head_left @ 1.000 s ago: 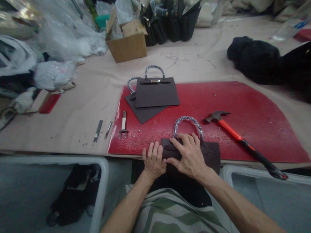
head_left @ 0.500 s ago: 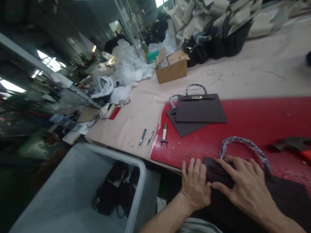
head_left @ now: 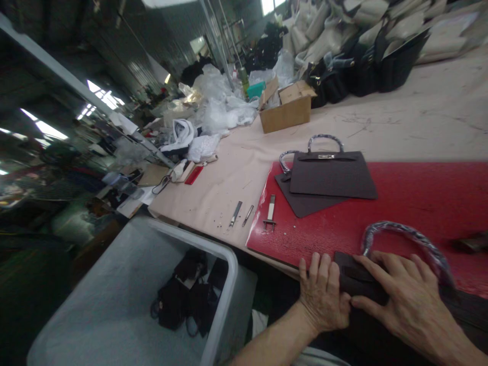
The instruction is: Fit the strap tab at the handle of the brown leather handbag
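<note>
A dark brown leather piece point(head_left: 353, 277) with a plastic-wrapped handle point(head_left: 407, 231) lies over the front edge of the red board point(head_left: 419, 203). My left hand point(head_left: 324, 295) presses on its left end, fingers stretched forward and apart from the thumb. My right hand point(head_left: 407, 295) rests on top, fingers spread beside the handle's base, its thumb close to my left thumb. Both palms hide part of the leather. Farther back on the board, a second brown bag panel point(head_left: 331, 175) with a metal clasp and wrapped handle overlaps another piece.
A forked metal tool point(head_left: 270, 213) sits on the board; two slim tools point(head_left: 235, 213) lie left of it. A blurred hammer head point(head_left: 470, 243) is at right. A grey bin point(head_left: 125, 300) holds dark items. Behind are a cardboard box point(head_left: 285, 114), plastic bags and black bags point(head_left: 366, 71).
The view has shifted, so the scene appears farther right and the hammer is partly out of frame. Both hands keep nearly the same pose on the leather.
</note>
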### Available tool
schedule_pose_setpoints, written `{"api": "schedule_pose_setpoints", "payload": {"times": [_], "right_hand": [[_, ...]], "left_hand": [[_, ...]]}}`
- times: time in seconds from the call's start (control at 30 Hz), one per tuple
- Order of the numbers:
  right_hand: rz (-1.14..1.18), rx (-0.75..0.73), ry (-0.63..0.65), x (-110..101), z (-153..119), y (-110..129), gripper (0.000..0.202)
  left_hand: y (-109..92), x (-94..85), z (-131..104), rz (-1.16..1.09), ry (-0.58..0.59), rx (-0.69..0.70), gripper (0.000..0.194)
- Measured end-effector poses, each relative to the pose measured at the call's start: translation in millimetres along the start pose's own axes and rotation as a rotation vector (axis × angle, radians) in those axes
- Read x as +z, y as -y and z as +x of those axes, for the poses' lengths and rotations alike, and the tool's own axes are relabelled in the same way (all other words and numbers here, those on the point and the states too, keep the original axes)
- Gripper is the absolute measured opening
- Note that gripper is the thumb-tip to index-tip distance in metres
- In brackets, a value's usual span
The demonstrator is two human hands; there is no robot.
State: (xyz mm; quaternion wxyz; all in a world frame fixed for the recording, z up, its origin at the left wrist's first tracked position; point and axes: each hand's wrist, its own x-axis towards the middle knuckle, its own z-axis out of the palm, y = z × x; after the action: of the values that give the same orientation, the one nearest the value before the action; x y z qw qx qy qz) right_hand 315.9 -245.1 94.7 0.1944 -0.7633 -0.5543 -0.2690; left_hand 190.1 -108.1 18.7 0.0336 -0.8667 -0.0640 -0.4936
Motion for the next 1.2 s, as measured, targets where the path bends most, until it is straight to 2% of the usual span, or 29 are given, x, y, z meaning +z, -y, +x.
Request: {"api": "schedule_pose_setpoints", "payload": {"times": [0.07,0.13,0.2,0.3,0.4,0.47,0.53,0.63,0.77,0.9,1.0,1.07,1.13,1.2], "right_hand": [[0.005,0.014,0.0,0.7,-1.5,-1.0,0.045],[0.006,0.03,0.004,0.7,-2.6,-0.9,0.045],[0.009,0.044,0.02,-0.1,-3.0,0.0,0.049],[0.014,0.06,0.045,-1.8,-2.5,2.0,0.054],[0.015,0.077,0.061,-3.0,-2.4,3.7,0.054],[0.017,0.094,0.082,-4.1,-2.4,5.0,0.055],[0.021,0.117,0.113,-6.8,-1.9,7.4,0.058],[0.032,0.159,0.184,-14.8,1.0,13.0,0.066],[0.056,0.231,0.274,-25.8,6.9,20.5,0.077],[0.085,0.274,0.298,-29.7,9.0,23.7,0.079],[0.099,0.284,0.303,-29.8,8.1,24.0,0.081],[0.108,0.284,0.306,-29.7,7.5,23.8,0.082],[0.112,0.283,0.306,-29.6,7.2,23.7,0.081],[0.111,0.28,0.306,-29.5,7.2,23.5,0.081]], "left_hand": [[6.3,-18.1,10.4,-0.038,0.062,-0.006,0.05],[25.7,-40.1,27.3,-0.091,0.088,-0.054,0.04],[61.1,-59.6,49.0,-0.108,0.061,-0.159,0.033],[134.0,-75.2,82.5,-0.027,0.062,-0.371,0.028],[197.5,-77.7,108.7,0.076,0.222,-0.585,0.026],[218.6,-76.3,121.5,0.076,0.38,-0.716,0.026],[220.9,-72.3,131.6,0.008,0.525,-0.759,0.028],[203.9,-60.5,144.1,-0.074,0.693,-0.705,0.032],[185.2,-40.2,158.2,0.05,0.889,-0.64,0.036],[188.9,-25.6,166.2,0.118,1.007,-0.641,0.029],[192.1,-25.8,164.4,-0.037,0.963,-0.721,0.024],[186.0,-31.0,159.1,-0.341,0.872,-0.837,0.025],[170.2,-38.0,150.8,-0.677,0.741,-0.915,0.032],[145.4,-44.5,139.6,-0.914,0.601,-0.909,0.037]]}}
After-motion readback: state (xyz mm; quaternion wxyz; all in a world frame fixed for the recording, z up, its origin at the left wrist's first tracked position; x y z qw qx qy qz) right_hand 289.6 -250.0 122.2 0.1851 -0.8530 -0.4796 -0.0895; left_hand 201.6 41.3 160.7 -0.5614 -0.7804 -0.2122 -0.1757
